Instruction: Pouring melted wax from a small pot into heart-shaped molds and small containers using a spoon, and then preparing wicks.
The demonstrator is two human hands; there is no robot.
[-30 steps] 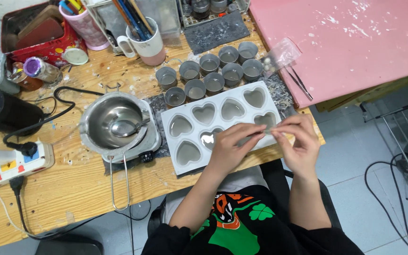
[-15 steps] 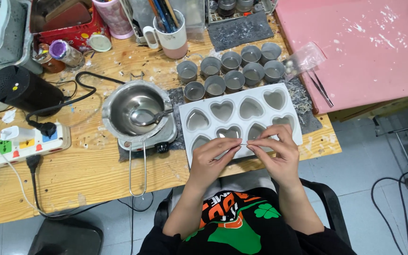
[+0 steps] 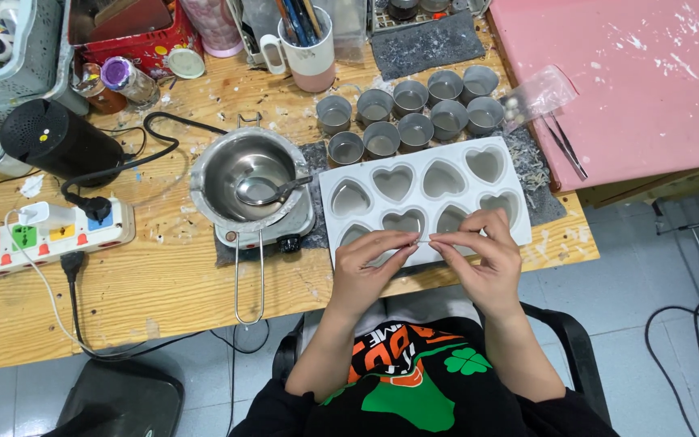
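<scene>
Head view. The person sits at a wooden workbench [image 3: 163, 283]. Both hands meet just over the near edge of a white heart-cavity mould [image 3: 422, 198]. The left hand [image 3: 366, 271] and the right hand [image 3: 483, 263] each pinch one end of a thin, pale strand [image 3: 424, 240], apparently a wick. Thumb and forefinger of each hand are closed on the strand, which spans the short gap between the fingertips. The strand lies over the mould's near row, at about 6 o'clock from the mould's centre.

At 9 o'clock from the mould, a steel melting pot [image 3: 248, 174] with a spoon inside sits on a small hotplate; its wire handle points to 6 o'clock. At 12 o'clock stands a cluster of small grey tins [image 3: 410, 117]. At 1 o'clock lie a clear plastic bag [image 3: 540, 93] and tweezers [image 3: 564, 146] on the edge of a pink board [image 3: 649, 73]. At 11 o'clock stands a mug of tools [image 3: 305, 44]. A power strip [image 3: 42, 239] lies at far 9 o'clock.

Step in hand, as judged: the strand is being straightened or prepared between the fingers, ahead of placement. The mould cavities look unfilled, so the work seems early.

Next move, as judged: it calls for a steady pinch and for lowering the strand upright into the centre of a near-row cavity without bending it.
</scene>
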